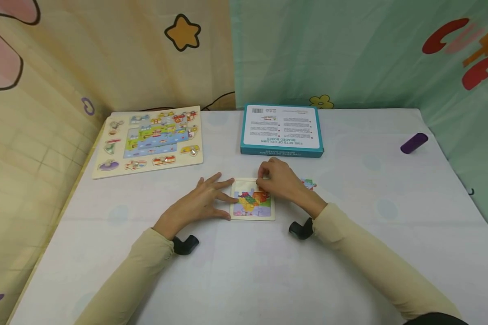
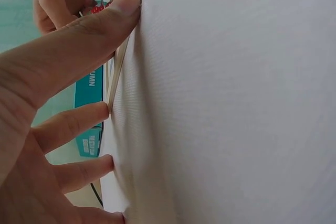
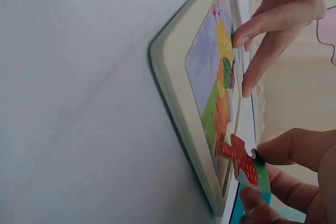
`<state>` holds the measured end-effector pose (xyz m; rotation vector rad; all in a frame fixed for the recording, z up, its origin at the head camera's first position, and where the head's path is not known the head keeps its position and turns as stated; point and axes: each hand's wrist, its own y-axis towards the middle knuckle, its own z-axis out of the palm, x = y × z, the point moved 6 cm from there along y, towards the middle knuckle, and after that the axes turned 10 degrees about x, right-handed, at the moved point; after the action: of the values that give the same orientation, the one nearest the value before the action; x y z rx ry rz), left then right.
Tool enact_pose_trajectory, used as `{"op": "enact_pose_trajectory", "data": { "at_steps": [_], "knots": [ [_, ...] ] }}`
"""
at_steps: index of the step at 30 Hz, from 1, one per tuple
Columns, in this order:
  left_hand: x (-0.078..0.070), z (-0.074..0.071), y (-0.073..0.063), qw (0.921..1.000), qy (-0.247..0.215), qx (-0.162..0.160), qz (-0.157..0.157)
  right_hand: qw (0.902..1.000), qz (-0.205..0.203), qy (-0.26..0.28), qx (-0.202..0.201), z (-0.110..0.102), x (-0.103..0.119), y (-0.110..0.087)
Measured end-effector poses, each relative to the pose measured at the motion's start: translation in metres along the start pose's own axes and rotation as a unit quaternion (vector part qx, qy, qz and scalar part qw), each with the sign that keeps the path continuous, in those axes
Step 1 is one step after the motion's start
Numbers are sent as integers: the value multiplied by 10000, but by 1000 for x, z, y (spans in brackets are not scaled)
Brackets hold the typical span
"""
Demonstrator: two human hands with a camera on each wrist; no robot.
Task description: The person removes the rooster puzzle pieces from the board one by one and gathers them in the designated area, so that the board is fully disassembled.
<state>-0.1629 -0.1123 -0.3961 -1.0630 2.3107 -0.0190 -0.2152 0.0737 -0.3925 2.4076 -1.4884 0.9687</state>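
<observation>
A small square jigsaw puzzle board (image 1: 252,218) with a pale wooden frame lies on the white table, partly filled with a colourful picture. Spread along its left side, my left hand (image 1: 199,201) rests its thumb at the near corner and a fingertip on the picture; in the left wrist view the thumb (image 2: 100,27) lies on the frame's edge. Above the board's far right part, my right hand (image 1: 282,180) pinches a red and green puzzle piece (image 3: 244,158), held tilted over the frame in the right wrist view. In the head view my fingers mostly hide that piece.
Loose puzzle pieces (image 1: 309,183) lie right of the board, partly behind my right forearm. A larger wooden knob puzzle (image 1: 146,168) is at the back left. The teal box (image 1: 282,131) stands at the back middle, a purple cylinder (image 1: 414,143) at the far right.
</observation>
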Motion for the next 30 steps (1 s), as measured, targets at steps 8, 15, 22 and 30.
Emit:
{"op": "enact_pose_trajectory", "data": {
  "at_steps": [8,15,22,30],
  "knots": [
    [0,0,0,10000,10,-4,20,9988,-65,352,333,-4,-7,-7],
    [-1,-1,-1,9999,24,-50,108,9991,-162,300,258,-7,-11,-17],
    [0,0,-1,10000,2,-6,66,9980,-8,623,111,-7,-18,-20],
    [0,1,-1,10000,-38,43,31,9926,79,1211,82,-10,-31,-26]
  ]
}}
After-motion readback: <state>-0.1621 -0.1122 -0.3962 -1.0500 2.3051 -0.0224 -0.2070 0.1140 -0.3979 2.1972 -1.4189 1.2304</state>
